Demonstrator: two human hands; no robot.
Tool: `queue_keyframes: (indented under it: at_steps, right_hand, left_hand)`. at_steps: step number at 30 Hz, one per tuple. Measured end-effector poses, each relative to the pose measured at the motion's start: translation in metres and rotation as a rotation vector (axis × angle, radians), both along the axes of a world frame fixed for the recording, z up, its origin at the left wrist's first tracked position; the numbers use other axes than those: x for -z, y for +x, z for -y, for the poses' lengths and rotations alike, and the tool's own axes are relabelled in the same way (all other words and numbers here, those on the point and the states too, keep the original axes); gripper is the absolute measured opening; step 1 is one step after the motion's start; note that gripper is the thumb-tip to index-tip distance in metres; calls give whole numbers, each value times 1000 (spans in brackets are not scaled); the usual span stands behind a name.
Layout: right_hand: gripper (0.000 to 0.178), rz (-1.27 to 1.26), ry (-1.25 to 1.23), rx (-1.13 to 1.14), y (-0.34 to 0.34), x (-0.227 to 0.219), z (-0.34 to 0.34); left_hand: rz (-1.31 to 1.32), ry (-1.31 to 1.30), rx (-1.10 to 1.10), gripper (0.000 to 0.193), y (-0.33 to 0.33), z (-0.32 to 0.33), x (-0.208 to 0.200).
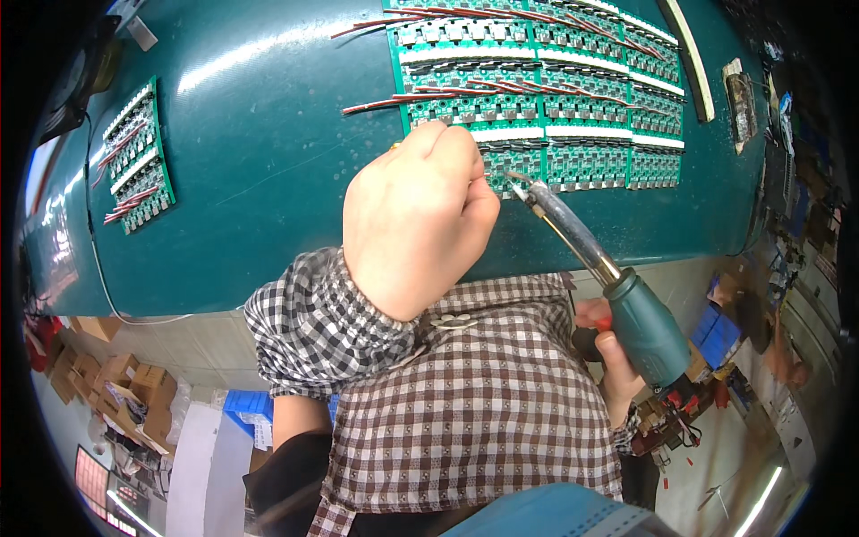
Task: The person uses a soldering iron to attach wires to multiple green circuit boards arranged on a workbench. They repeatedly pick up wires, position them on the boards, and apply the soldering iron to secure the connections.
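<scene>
My left hand (416,210) is closed, knuckles up, over the near left corner of a large panel of green circuit boards (586,166). Its fingertips are pinched at the board's near row, and what they hold is hidden. In my right hand (619,371) is a soldering gun (649,331) with a green handle, a red trigger and a metal barrel. The gun points up and left; its tip is at the near row of boards, just right of my left fingertips. Twisted red, black and white wires (385,103) lie across the rows of boards.
A smaller board panel with wires (139,161) lies at the left of the green table mat (268,179). At the right are a pale strip (689,58) and a worn narrow block (740,106). A thin cable (97,242) hangs over the left edge. Cardboard boxes (143,394) stand below.
</scene>
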State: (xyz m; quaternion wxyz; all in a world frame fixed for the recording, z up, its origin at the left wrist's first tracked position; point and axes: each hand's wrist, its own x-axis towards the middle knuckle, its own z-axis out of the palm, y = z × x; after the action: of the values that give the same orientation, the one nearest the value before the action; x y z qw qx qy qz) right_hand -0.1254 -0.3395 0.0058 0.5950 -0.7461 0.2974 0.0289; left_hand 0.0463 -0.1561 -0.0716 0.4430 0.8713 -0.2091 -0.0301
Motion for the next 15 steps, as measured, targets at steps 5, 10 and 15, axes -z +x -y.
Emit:
queue_keyframes:
  at_steps: [5, 10, 15]
  right_hand:
    - [59, 40, 73, 91, -2, 4, -4]
    - [59, 48, 42, -14, -3, 6, 3]
    - [56, 52, 40, -37, -4, 7, 5]
  left_hand:
    - [5, -9, 1, 16, 0, -1, -1]
    - [-2, -6, 7, 16, 1, -1, -3]
    - [0, 41, 14, 15, 0, -2, -4]
